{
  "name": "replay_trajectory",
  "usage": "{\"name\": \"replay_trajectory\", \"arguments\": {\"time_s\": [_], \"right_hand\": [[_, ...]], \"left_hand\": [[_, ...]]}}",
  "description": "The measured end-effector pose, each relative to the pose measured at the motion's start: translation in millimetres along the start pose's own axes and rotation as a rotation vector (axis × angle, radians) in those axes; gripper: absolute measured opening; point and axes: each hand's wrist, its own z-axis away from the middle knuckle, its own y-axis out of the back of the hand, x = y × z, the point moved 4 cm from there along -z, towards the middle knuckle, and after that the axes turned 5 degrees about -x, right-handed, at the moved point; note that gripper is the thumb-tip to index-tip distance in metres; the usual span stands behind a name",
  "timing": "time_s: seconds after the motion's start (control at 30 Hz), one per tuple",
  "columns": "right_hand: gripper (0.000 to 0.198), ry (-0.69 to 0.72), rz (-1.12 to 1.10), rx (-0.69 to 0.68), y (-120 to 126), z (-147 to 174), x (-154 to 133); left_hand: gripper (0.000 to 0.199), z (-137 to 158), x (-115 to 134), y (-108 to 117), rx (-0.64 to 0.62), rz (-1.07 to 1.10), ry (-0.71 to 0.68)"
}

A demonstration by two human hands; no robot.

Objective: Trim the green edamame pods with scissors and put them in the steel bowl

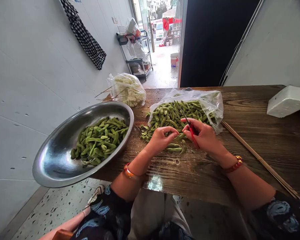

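My right hand (203, 136) holds a pair of scissors (193, 133) with red handles, the dark blades pointing up and away over the pods. Close to its left, my left hand (162, 139) is closed, with a green edamame pod (181, 136) at its fingertips; part of the pod is hidden by the fingers. Behind both hands, a heap of edamame pods (171, 115) spills from a clear plastic bag (216, 100). A few loose pods (174, 149) lie on the wood below my hands. Trimmed stem bits (145, 132) are piled left of the heap.
A large steel basin (57, 155) at the left holds many pods (102, 140). Behind it sits a bag of cauliflower (130, 90) with thin sticks beside it. A bundle of long sticks (260, 158) lies on the wooden table (245, 106), right, near a white foam box (287, 101).
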Motion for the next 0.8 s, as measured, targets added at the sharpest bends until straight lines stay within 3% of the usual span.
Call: {"name": "replay_trajectory", "arguments": {"time_s": [0.1, 0.17, 0.33, 0.6, 0.8], "right_hand": [[0.045, 0.015, -0.049, -0.038, 3, -1, -2], [0.045, 0.035, -0.056, -0.069, 2, -1, -3], [0.045, 0.067, -0.102, -0.115, -6, 1, -3], [0.047, 0.086, -0.133, -0.12, -11, 4, -8], [0.047, 0.046, -0.064, -0.031, -4, 2, -4]], "left_hand": [[0.029, 1, -5, 9, 0.06, 0.184, 0.128], [0.034, 2, -8, 7, 0.025, 0.27, 0.188], [0.038, 3, -4, -6, -0.121, 0.296, 0.155], [0.037, 3, -3, -13, -0.131, 0.301, 0.172], [0.037, 6, -9, -14, -0.13, 0.533, 0.283]]}}
